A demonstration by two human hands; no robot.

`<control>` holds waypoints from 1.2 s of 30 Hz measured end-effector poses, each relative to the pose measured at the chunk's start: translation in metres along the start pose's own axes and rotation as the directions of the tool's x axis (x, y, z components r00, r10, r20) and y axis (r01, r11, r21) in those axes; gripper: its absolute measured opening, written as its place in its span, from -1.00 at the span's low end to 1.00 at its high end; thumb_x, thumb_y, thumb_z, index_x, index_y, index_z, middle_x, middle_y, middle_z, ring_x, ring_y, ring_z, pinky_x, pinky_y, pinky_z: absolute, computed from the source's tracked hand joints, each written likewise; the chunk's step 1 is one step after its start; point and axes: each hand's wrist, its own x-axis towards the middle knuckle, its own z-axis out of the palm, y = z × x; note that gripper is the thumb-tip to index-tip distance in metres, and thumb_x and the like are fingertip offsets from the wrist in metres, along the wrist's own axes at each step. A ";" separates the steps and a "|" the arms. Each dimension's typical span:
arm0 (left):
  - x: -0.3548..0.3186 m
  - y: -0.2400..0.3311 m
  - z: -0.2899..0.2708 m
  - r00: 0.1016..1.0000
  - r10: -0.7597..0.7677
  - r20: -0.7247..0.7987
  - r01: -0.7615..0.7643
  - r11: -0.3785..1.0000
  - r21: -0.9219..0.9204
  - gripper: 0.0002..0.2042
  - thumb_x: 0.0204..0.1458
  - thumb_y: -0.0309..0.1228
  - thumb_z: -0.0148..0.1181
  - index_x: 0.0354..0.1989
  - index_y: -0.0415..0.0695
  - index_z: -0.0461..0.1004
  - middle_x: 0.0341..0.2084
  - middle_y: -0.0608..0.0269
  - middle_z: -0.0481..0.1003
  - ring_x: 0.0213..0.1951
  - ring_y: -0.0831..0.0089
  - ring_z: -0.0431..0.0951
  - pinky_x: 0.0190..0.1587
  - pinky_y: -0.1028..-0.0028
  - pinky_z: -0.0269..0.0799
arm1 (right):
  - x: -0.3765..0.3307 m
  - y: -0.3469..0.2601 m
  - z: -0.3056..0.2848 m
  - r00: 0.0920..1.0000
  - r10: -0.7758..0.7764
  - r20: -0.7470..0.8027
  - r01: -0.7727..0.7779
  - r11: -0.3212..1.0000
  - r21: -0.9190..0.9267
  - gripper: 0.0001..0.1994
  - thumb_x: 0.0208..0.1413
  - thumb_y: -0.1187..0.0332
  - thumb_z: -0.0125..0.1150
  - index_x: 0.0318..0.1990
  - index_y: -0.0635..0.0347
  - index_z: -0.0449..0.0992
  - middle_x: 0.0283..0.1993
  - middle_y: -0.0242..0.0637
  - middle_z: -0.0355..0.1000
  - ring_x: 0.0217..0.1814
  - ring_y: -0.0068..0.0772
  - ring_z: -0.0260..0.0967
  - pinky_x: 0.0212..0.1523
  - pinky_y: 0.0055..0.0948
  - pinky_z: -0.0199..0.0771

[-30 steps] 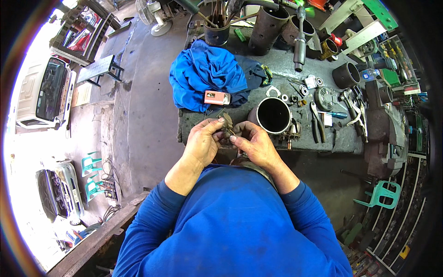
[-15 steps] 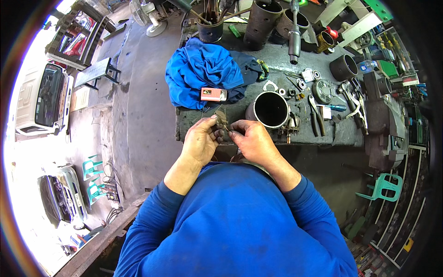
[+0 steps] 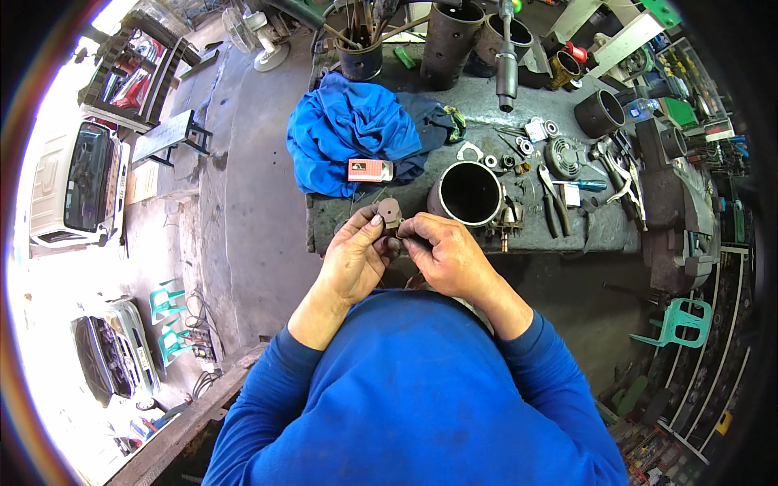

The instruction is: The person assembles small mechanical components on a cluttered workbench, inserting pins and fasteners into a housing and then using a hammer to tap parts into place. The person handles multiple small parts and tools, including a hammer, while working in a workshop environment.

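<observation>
My left hand (image 3: 354, 253) is closed, thumb and fingers pinching a small brownish part with a rounded top and a hole in its middle (image 3: 390, 212). At the part's lower right edge, the fingertips of my right hand (image 3: 450, 257) are also pinched together. What lies between those right fingertips is hidden. Just beyond my right hand stands a dark open metal cylinder (image 3: 432, 202) with a pale rim. Beside it sits a small metal assembly with a copper-coloured stub (image 3: 506, 235). A red and white small box (image 3: 370, 170) rests on a crumpled blue cloth (image 3: 340, 121) past my left hand.
Pliers (image 3: 554, 209), bearings, a round vented cover (image 3: 562, 157) and a blue-handled screwdriver (image 3: 590, 185) lie on the dark workbench (image 3: 596, 239). A metal shaft (image 3: 506, 81) hangs over it. More cylinders (image 3: 450, 49) and a tool-filled can (image 3: 360, 61) stand at the back.
The small brownish part has turned upright, so its rounded face and hole now show above my fingers. Both hands stay close together at the bench edge.
</observation>
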 end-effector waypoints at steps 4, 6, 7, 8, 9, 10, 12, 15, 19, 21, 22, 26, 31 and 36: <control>-0.001 0.004 0.004 0.998 0.012 0.061 -0.014 0.999 0.033 -0.71 0.39 -0.42 0.26 0.21 -0.22 0.50 -0.02 0.18 0.65 -0.14 0.41 0.66 0.01 0.36 0.64 | -0.004 -0.001 -0.003 0.999 -0.031 0.008 0.032 0.996 -0.088 -0.82 0.18 0.52 0.31 -0.08 0.37 0.59 -0.18 0.04 0.56 -0.12 0.23 0.57 -0.08 -0.05 0.60; 0.000 0.002 0.008 0.995 0.083 0.057 -0.090 0.986 0.143 -0.66 0.33 -0.47 0.33 0.23 -0.25 0.49 -0.02 0.16 0.65 -0.10 0.42 0.66 0.03 0.37 0.64 | -0.007 -0.001 -0.002 0.999 -0.047 0.019 0.049 0.994 -0.099 -0.81 0.17 0.53 0.30 -0.07 0.37 0.58 -0.18 0.04 0.54 -0.12 0.23 0.55 -0.08 -0.04 0.59; 0.000 0.002 0.011 0.993 0.115 0.033 -0.120 0.969 0.216 -0.62 0.30 -0.49 0.37 0.24 -0.27 0.48 -0.02 0.15 0.65 -0.09 0.42 0.66 0.04 0.37 0.64 | -0.010 -0.001 -0.003 0.999 -0.050 0.010 0.050 0.993 -0.107 -0.81 0.17 0.54 0.31 -0.07 0.36 0.58 -0.19 0.03 0.53 -0.14 0.23 0.55 -0.09 -0.04 0.59; -0.002 0.004 0.014 0.985 0.162 0.064 -0.173 0.942 0.286 -0.62 0.28 -0.52 0.37 0.23 -0.30 0.47 -0.01 0.11 0.65 -0.06 0.40 0.66 0.06 0.35 0.65 | -0.012 -0.001 -0.003 0.999 -0.041 -0.008 0.040 0.994 -0.098 -0.81 0.17 0.54 0.32 -0.07 0.36 0.58 -0.19 0.03 0.53 -0.14 0.23 0.55 -0.10 -0.05 0.58; -0.006 0.006 0.017 0.977 0.199 0.081 -0.215 0.906 0.365 -0.61 0.26 -0.55 0.38 0.23 -0.32 0.46 0.01 0.08 0.64 -0.03 0.37 0.66 0.08 0.33 0.65 | -0.014 0.000 -0.004 0.999 -0.031 -0.024 0.029 0.996 -0.087 -0.81 0.17 0.54 0.32 -0.07 0.37 0.58 -0.19 0.03 0.53 -0.14 0.23 0.55 -0.10 -0.06 0.58; -0.011 0.008 0.021 0.969 0.231 0.086 -0.245 0.863 0.441 -0.60 0.24 -0.58 0.38 0.22 -0.34 0.45 0.02 0.04 0.64 0.00 0.35 0.66 0.11 0.31 0.65 | -0.017 0.000 -0.005 0.999 -0.027 -0.039 0.024 0.997 -0.077 -0.80 0.17 0.54 0.32 -0.06 0.37 0.58 -0.19 0.03 0.53 -0.14 0.23 0.55 -0.10 -0.06 0.58; -0.022 0.011 0.029 0.945 0.270 0.183 -0.325 0.738 0.592 -0.55 0.17 -0.62 0.45 0.21 -0.35 0.44 0.07 -0.03 0.62 0.09 0.30 0.66 0.21 0.27 0.63 | -0.020 0.003 -0.003 0.996 0.010 -0.093 -0.011 1.000 -0.008 -0.83 0.21 0.55 0.33 -0.06 0.35 0.60 -0.20 -0.03 0.56 -0.17 0.06 0.58 -0.12 -0.17 0.59; -0.030 0.018 0.038 0.879 0.278 0.388 -0.477 0.475 0.740 -0.49 0.10 -0.68 0.46 0.22 -0.34 0.43 0.11 -0.06 0.60 0.17 0.24 0.66 0.26 0.26 0.62 | -0.024 0.005 -0.001 0.986 0.132 -0.097 -0.108 0.969 0.222 -0.87 0.27 0.54 0.33 -0.07 0.33 0.61 -0.20 -0.12 0.61 -0.19 -0.23 0.60 -0.13 -0.28 0.58; -0.032 0.020 0.044 0.850 0.308 0.426 -0.520 0.368 0.771 -0.51 0.08 -0.69 0.45 0.20 -0.31 0.44 0.06 -0.03 0.63 0.12 0.24 0.70 0.20 0.28 0.66 | -0.026 0.007 0.002 0.981 0.171 -0.096 -0.143 0.958 0.249 -0.86 0.28 0.51 0.33 -0.05 0.34 0.63 -0.21 -0.14 0.64 -0.20 -0.30 0.61 -0.13 -0.30 0.60; -0.032 0.021 0.045 0.854 0.325 0.405 -0.510 0.374 0.775 -0.51 0.07 -0.69 0.45 0.18 -0.30 0.45 0.03 0.00 0.64 0.08 0.26 0.72 0.17 0.29 0.68 | -0.026 0.007 0.000 0.979 0.188 -0.076 -0.166 0.959 0.230 -0.84 0.29 0.48 0.33 -0.04 0.34 0.65 -0.20 -0.13 0.67 -0.19 -0.30 0.63 -0.13 -0.31 0.61; -0.031 0.021 0.045 0.860 0.318 0.399 -0.502 0.383 0.775 -0.52 0.07 -0.69 0.46 0.17 -0.30 0.45 0.02 0.02 0.64 0.07 0.27 0.73 0.17 0.29 0.68 | -0.025 0.006 0.001 0.974 0.215 -0.068 -0.192 0.950 0.247 -0.83 0.30 0.47 0.34 -0.02 0.33 0.65 -0.19 -0.12 0.68 -0.18 -0.29 0.64 -0.12 -0.31 0.62; -0.029 0.022 0.045 0.862 0.308 0.403 -0.499 0.370 0.783 -0.53 0.06 -0.67 0.47 0.15 -0.30 0.47 0.00 0.04 0.65 0.05 0.30 0.73 0.16 0.31 0.68 | -0.024 0.006 0.003 0.963 0.263 -0.054 -0.240 0.933 0.268 -0.80 0.30 0.46 0.34 0.02 0.33 0.67 -0.14 -0.08 0.70 -0.13 -0.25 0.68 -0.09 -0.30 0.65; -0.027 0.024 0.043 0.875 0.293 0.386 -0.477 0.378 0.794 -0.54 0.07 -0.67 0.48 0.15 -0.31 0.48 0.00 0.05 0.65 0.05 0.34 0.72 0.16 0.33 0.67 | -0.021 0.005 0.004 0.970 0.236 -0.061 -0.215 0.946 0.241 -0.80 0.30 0.45 0.34 0.01 0.32 0.67 -0.15 -0.07 0.70 -0.14 -0.20 0.69 -0.09 -0.28 0.66; -0.026 0.026 0.041 0.862 0.309 0.401 -0.499 0.383 0.777 -0.57 0.08 -0.68 0.45 0.13 -0.31 0.47 0.02 0.06 0.60 0.04 0.34 0.71 0.15 0.33 0.68 | -0.017 0.000 0.001 0.973 0.208 -0.099 -0.192 0.969 0.154 -0.84 0.25 0.48 0.34 -0.06 0.32 0.66 -0.19 -0.07 0.67 -0.16 -0.13 0.68 -0.11 -0.26 0.64</control>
